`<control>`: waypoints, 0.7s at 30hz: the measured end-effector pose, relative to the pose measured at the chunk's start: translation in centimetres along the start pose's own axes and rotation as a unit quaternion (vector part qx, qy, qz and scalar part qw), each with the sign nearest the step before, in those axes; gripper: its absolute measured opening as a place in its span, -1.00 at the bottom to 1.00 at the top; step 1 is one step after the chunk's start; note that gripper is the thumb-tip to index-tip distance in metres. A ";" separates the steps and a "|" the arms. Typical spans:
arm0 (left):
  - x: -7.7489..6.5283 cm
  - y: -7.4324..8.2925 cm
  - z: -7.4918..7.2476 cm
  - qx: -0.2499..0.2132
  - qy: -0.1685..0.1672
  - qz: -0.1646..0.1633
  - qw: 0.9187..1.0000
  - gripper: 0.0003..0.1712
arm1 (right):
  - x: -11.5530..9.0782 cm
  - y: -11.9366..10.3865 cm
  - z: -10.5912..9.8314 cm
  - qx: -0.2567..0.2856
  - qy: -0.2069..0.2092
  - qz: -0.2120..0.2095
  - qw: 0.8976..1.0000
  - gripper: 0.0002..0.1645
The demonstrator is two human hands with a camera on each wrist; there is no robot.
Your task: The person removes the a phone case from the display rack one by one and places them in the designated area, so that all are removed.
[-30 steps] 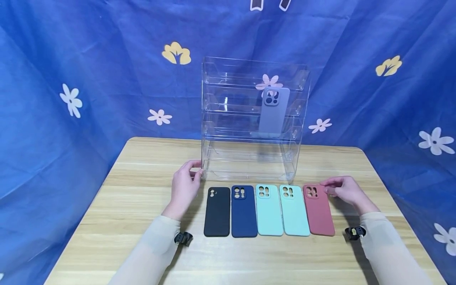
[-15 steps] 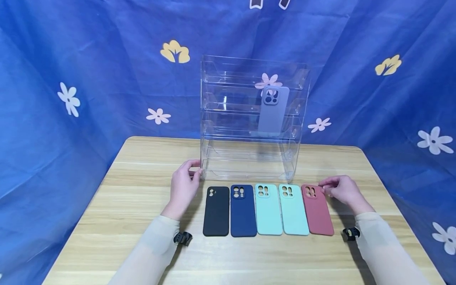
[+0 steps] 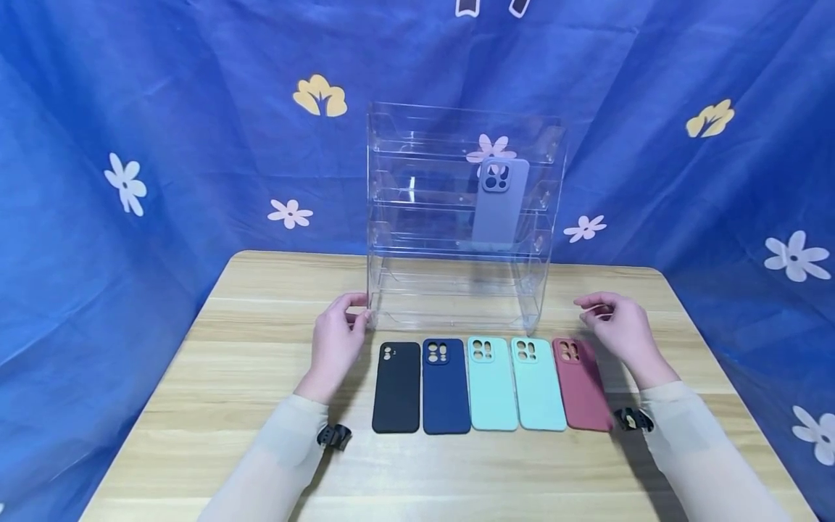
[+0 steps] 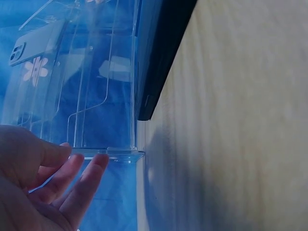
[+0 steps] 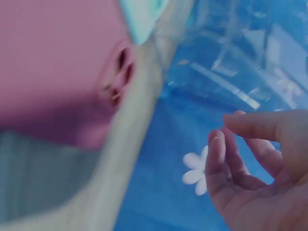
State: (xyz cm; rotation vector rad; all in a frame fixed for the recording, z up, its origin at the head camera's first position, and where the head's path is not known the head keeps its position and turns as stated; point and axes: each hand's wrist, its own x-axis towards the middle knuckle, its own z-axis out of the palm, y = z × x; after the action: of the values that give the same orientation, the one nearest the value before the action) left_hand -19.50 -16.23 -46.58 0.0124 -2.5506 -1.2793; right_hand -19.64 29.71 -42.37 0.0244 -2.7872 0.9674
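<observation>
A clear tiered display rack [image 3: 457, 319] stands at the back of the table, with a lavender phone case [image 3: 501, 210] upright on one of its tiers. My left hand [image 3: 335, 344] touches the rack's lower left side with thumb and fingertips; in the left wrist view the fingers [image 4: 89, 185] lie fairly straight against its edge. My right hand [image 3: 622, 330] hovers beyond the top of the dark pink phone case [image 3: 583, 391], fingers loosely bent, nothing between them. Beside that case lie two mint phone cases [image 3: 493, 395], a navy phone case [image 3: 446, 399] and a black phone case [image 3: 396, 395].
The wooden table [image 3: 248, 406] carries the row of cases just in front of the rack. A blue curtain [image 3: 215, 145] with flower prints hangs behind and at both sides. Black straps with small devices sit on both wrists.
My right hand has left the top corner of the dark pink case and moved up and slightly left toward the rack. The left hand and the cases stay in place.
</observation>
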 end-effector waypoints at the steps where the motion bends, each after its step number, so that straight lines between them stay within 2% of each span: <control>1: 0.0 0.0 0.0 0.001 -0.001 0.002 1.000 -0.66 | 0.1 -0.6 0.0 0.004 0.014 -0.009 1.000 -0.77; 8: 0.1 0.2 0.0 0.000 0.002 0.006 1.000 -0.67 | 1.1 -3.7 -0.4 0.030 0.077 -0.047 0.995 -0.81; 14: 0.1 0.1 0.1 0.001 -0.001 0.005 1.000 -0.67 | 2.8 -6.3 -0.8 0.064 0.126 -0.075 0.987 -0.79; 21: 0.0 0.1 -0.1 0.006 -0.003 -0.005 1.000 -0.68 | 4.8 -10.4 -1.1 0.083 0.116 -0.106 0.984 -0.72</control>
State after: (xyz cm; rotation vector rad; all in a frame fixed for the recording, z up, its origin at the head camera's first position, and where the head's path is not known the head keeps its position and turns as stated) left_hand -19.51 -16.22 -46.44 0.0231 -2.5666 -1.2708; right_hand -23.37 22.47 -34.29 0.2145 -2.4304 1.0691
